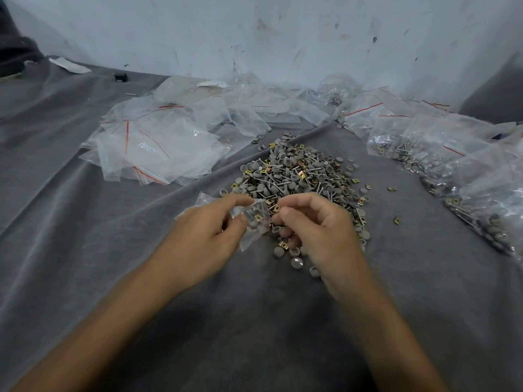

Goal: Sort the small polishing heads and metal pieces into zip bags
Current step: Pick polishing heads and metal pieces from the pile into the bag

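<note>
Filling is under way: the left hand [203, 230] fingers pinch a small zip bag [254, 222] holding a few pieces, just before the pile [300, 171]. The right hand [317, 224] fingers curl narrow at its mouth; what they hold is unclear. Next, likely dropping pieces in. Grey cloth [85, 222] lies under everything, with a scuffed white wall [254, 32] behind.

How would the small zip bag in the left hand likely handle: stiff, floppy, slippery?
Probably floppy: the small zip bag crumples where the left hand pinches it. It likely sags downward, since a few pieces sit inside. Its glossy film may be slippery.
</note>
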### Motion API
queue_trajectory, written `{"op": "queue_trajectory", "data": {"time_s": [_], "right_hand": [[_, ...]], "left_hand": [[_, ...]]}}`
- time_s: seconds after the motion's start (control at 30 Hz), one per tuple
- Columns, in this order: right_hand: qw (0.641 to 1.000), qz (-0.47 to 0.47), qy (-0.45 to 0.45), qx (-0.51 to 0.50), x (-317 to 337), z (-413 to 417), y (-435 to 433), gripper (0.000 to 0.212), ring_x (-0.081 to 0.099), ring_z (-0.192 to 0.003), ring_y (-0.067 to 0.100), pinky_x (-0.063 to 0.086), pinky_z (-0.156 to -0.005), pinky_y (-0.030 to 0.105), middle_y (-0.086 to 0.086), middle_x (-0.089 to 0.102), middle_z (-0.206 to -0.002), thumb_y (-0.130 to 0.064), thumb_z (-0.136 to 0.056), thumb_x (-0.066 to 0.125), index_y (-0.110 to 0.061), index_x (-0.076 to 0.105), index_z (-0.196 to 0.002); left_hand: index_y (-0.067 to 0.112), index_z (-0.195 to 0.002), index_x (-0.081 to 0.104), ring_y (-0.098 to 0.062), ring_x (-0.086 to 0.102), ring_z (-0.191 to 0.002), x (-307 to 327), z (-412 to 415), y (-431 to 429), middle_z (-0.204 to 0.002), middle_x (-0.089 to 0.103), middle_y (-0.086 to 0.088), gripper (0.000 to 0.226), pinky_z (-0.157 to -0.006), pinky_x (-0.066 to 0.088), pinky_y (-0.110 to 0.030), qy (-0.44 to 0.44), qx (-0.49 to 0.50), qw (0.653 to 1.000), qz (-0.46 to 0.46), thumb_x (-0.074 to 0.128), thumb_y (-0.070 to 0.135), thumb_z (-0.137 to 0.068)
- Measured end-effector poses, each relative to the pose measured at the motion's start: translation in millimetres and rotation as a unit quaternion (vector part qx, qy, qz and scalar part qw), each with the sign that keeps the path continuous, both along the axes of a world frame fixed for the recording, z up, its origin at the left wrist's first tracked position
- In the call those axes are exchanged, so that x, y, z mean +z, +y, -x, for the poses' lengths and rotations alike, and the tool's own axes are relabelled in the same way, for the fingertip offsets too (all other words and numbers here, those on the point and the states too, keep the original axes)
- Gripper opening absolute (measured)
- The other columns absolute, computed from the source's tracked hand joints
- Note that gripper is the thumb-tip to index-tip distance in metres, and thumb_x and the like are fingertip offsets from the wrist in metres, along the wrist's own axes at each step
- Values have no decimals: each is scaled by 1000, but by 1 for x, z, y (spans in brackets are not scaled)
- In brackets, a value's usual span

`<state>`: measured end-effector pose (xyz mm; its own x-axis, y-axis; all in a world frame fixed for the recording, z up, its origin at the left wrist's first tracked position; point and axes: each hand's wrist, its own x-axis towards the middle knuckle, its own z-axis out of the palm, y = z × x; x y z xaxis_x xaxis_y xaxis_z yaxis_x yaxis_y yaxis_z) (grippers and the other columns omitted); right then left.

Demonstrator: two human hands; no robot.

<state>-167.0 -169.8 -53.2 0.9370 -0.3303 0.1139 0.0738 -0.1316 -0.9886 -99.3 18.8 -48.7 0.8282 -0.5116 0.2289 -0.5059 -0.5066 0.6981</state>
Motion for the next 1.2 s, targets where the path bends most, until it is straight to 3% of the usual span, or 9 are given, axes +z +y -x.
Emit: {"op": "queue_trajectory", "data": {"time_s": [0.1, 0.2, 0.37, 0.43, 0.7, 0.9, 1.07, 1.2], "right_hand": [[997, 48, -9, -52, 0, 0, -17, 16, 67, -71, 2, 52, -60, 19, -5, 76, -85, -15, -93, 69, -30, 75, -91], [981, 175, 16, -85, -5, 1, -34, 12, 67, -82, 0, 54, -71, 22, -16, 74, -88, -22, -94, 69, -33, 73, -92], [910, 399, 95, -60, -13, 3, -43, 5, 60, -79, 0, 47, -68, 27, -19, 65, -83, -32, -92, 67, -33, 71, -91], [888, 443, 119, -42, -14, -1, -38, 8, 58, -81, 4, 50, -71, 33, -18, 62, -84, -37, -94, 65, -33, 70, -91], [846, 503, 171, -37, -8, -12, -23, 14, 58, -96, 18, 52, -84, 38, -9, 64, -97, -42, -94, 64, -29, 68, -97], [844, 495, 206, -22, -2, -8, -22, 13, 63, -93, 15, 54, -78, 36, -11, 68, -96, -44, -91, 65, -33, 70, -96], [838, 503, 209, -31, -2, -7, -19, 14, 65, -71, 15, 56, -75, 36, -9, 69, -91, -42, -90, 62, -30, 70, -91], [839, 505, 197, -31, -3, -8, -17, 10, 63, -90, 16, 51, -83, 38, -10, 68, -92, -36, -89, 63, -30, 70, -94]], "left_hand": [[39, -130, 60, -5, 63, -66, 1, 1, 1, -68, 69, 6, 30, -73, 54, -40, 1, 4, 1000, 5, 49, 35, -102], [40, -131, 59, -5, 63, -67, 3, 0, 1, -68, 69, 5, 31, -75, 54, -40, 4, 8, 1000, 4, 48, 37, -102], [41, -131, 59, -6, 63, -67, 4, 1, 2, -69, 69, 4, 31, -74, 54, -41, 7, 8, 1000, 5, 48, 38, -102], [41, -131, 58, -5, 63, -67, 4, 1, 2, -69, 69, 6, 32, -73, 54, -41, 7, 8, 1000, 3, 47, 38, -102], [42, -129, 59, -4, 64, -66, 4, 1, 1, -69, 69, 11, 30, -70, 54, -37, 9, 4, 1000, 5, 48, 36, -102], [42, -131, 58, -2, 63, -67, 3, 1, 1, -71, 69, 13, 31, -68, 52, -33, 12, -2, 1000, 2, 47, 36, -102], [40, -130, 60, -4, 64, -68, 0, 0, 0, -70, 70, 8, 30, -76, 55, -39, 9, 7, 1000, 2, 50, 33, -102], [42, -130, 59, -2, 64, -68, 0, 0, 0, -69, 70, 11, 29, -76, 55, -39, 8, 4, 1000, 6, 51, 32, -104]]}}
